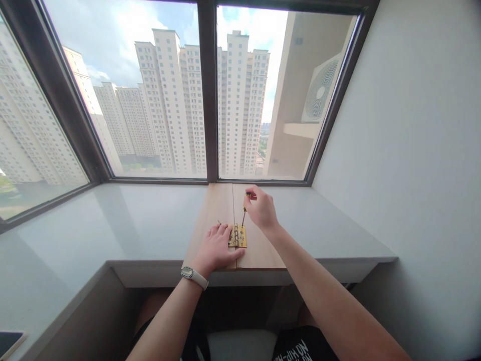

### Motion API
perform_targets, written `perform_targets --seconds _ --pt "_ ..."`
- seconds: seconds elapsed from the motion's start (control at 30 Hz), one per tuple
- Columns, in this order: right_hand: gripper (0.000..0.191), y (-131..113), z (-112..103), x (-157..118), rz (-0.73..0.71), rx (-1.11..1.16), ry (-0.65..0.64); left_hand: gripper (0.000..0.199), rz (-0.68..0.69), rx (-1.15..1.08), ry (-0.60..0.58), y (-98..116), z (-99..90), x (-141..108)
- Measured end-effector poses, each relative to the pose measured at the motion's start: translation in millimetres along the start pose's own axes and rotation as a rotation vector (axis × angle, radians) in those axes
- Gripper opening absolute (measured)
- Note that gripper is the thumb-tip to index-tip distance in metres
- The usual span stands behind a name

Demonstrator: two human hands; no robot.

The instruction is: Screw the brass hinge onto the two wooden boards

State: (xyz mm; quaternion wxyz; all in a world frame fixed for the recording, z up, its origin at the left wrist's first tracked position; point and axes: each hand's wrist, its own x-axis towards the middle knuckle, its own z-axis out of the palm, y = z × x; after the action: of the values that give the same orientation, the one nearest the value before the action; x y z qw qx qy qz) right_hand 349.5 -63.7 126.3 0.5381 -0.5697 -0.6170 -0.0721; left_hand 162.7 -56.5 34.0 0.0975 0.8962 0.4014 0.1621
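Observation:
A brass-coloured hinge (243,236) lies across the seam between two light wooden boards (259,256). My left hand (217,246) rests on the hinge's left leaf and the board, fingers spread, thumb beside the near edge. In my right hand (261,208) is a screwdriver (244,210) with a yellow and black handle, held nearly upright. Its shaft slants down to the top of the hinge's right leaf. Whether a screw sits under the tip is too small to tell. A small screw-like piece (219,222) is on the left board beyond my left fingers.
The boards lie on a white windowsill counter (150,220) that ends in a front edge near me. Dark window frames (212,100) stand behind it, and a white wall (406,150) rises at the right. A dark flat object (10,343) shows at the lower left.

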Motion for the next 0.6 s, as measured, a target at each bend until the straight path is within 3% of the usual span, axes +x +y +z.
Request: perform_targets --seconds 0.17,0.3,0.43,0.6 --pt "0.010 1.5 1.3 -2.4 -0.049 -0.041 0.067 0.093 0.003 -0.001 -0.001 0.1 -0.3 -0.3" --pt "0.008 6.8 2.3 -1.4 -0.006 -0.063 0.100 0.093 0.002 -0.004 0.001 -0.9 0.8 -0.4" --pt "0.006 10.0 2.7 1.1 -0.001 -0.021 0.070 0.094 -0.003 -0.008 -0.007 -1.3 1.7 0.0" --pt "0.018 5.8 0.8 1.7 0.000 0.009 0.007 0.093 -0.003 -0.002 -0.014 -1.1 1.1 0.1"
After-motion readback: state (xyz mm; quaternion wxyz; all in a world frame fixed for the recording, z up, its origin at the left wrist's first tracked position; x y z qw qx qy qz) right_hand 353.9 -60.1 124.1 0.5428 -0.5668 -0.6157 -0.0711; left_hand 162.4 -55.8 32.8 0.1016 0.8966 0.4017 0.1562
